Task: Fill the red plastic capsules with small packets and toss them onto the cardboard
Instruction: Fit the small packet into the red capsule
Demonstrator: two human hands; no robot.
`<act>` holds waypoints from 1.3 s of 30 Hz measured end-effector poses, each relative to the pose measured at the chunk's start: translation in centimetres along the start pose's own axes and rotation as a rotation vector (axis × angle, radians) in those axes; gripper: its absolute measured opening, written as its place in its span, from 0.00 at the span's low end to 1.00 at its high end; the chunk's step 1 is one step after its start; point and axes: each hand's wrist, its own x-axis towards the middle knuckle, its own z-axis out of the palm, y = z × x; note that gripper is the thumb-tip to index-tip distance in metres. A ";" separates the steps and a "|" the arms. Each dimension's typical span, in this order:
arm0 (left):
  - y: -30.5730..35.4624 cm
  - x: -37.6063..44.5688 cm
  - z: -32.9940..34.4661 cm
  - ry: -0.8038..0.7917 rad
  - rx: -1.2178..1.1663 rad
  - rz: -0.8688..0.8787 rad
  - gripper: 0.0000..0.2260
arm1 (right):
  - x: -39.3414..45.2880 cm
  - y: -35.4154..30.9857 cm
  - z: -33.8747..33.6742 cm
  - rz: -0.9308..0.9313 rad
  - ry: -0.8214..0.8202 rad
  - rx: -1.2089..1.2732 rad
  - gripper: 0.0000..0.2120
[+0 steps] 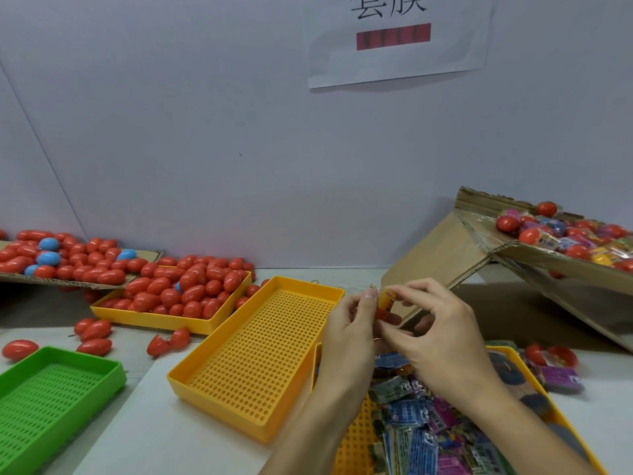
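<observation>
Both hands meet above the table at centre right. My left hand (349,323) grips a red capsule half (381,314), mostly hidden by the fingers. My right hand (435,334) pinches a small yellow packet (387,298) at the capsule's mouth. Below the hands, a yellow tray (356,440) holds several colourful packets (418,419). Closed red capsules (191,286) fill another yellow tray (150,318) at the left. More red capsules lie on the flat cardboard (85,285) at far left.
An empty perforated yellow tray (260,351) sits in the middle, a green tray (51,399) at lower left. A tilted cardboard box (445,248) at right holds capsules and packets. Loose capsules (94,332) lie on the table. A paper sign (394,39) hangs on the wall.
</observation>
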 end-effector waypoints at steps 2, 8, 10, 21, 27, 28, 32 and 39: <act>0.1 0.0 -0.2 -0.031 0.056 0.019 0.14 | 0.0 -0.1 -0.2 -0.007 -0.023 0.020 0.18; 0.5 0.1 -0.6 -0.096 0.258 0.070 0.14 | 0.0 0.0 -0.3 -0.024 -0.016 0.030 0.18; 0.5 0.1 -0.7 -0.098 0.309 0.091 0.14 | 0.1 0.0 -0.3 -0.027 -0.015 0.016 0.19; 0.3 0.0 -0.5 -0.035 0.231 0.145 0.12 | 0.2 0.3 -0.3 -0.010 -0.013 0.031 0.19; 0.6 -0.2 -0.4 -0.031 0.151 0.071 0.13 | 0.1 0.1 -0.1 -0.024 0.001 0.005 0.18; 0.6 -0.1 -0.5 -0.028 0.149 0.062 0.13 | 0.1 0.1 0.0 -0.028 -0.003 0.006 0.19; 0.8 0.1 -0.5 -0.011 0.145 0.067 0.13 | 0.2 0.2 -0.1 -0.029 -0.030 0.001 0.21; 0.6 0.3 -0.7 -0.002 0.154 0.057 0.20 | 0.1 0.0 -0.2 -0.089 -0.013 -0.034 0.20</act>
